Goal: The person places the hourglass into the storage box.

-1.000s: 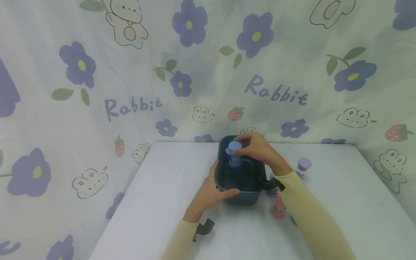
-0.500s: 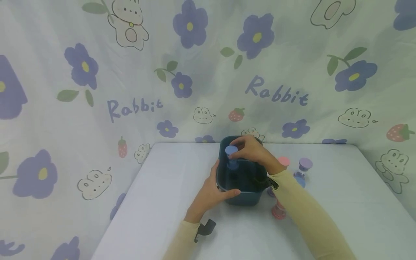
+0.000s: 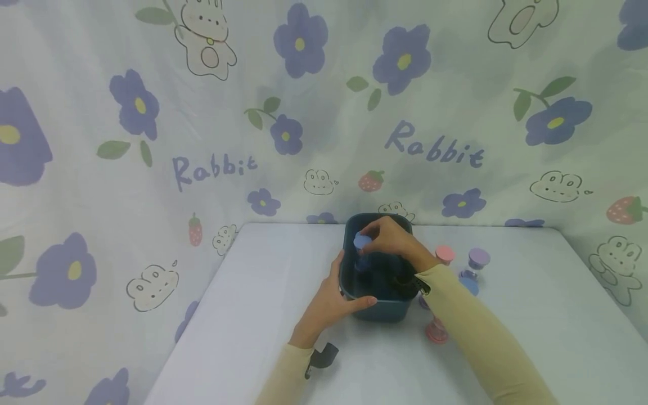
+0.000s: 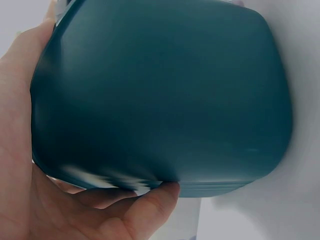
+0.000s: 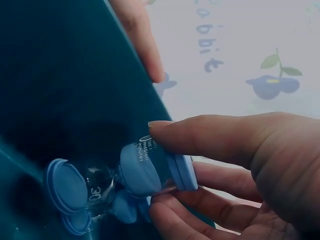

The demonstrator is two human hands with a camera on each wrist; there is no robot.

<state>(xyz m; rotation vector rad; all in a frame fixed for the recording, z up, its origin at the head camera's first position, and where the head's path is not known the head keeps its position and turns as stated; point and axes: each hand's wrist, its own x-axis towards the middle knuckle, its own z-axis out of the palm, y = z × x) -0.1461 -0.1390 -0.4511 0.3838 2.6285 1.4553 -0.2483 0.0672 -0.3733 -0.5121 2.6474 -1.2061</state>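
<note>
A dark teal bin [image 3: 382,311] stands on the table, and my left hand [image 3: 324,309] grips its near left corner, thumb over the front rim and fingers along the left side. In the left wrist view, fingertips [image 4: 155,202] curl at the bin's edge. My right hand [image 3: 392,236] reaches inside the bin and pinches a blue hourglass [image 5: 142,167] by its upper end, thumb on one side and fingers on the other. The hourglass tilts in the right wrist view, with printed lettering on its glass. Behind it in the bin shows a second blue hourglass [image 5: 125,206].
Right of the bin stand more hourglasses: a pink one [image 3: 445,254], a purple one [image 3: 478,259], a blue one [image 3: 469,286] and a nearer pink one [image 3: 436,332], some partly behind the right sleeve. A patterned curtain [image 3: 324,112] hangs behind the white table [image 3: 263,281].
My right hand has lowered the blue hourglass deeper into the bin. The left hand keeps its grip on the bin, and the head view has shifted slightly.
</note>
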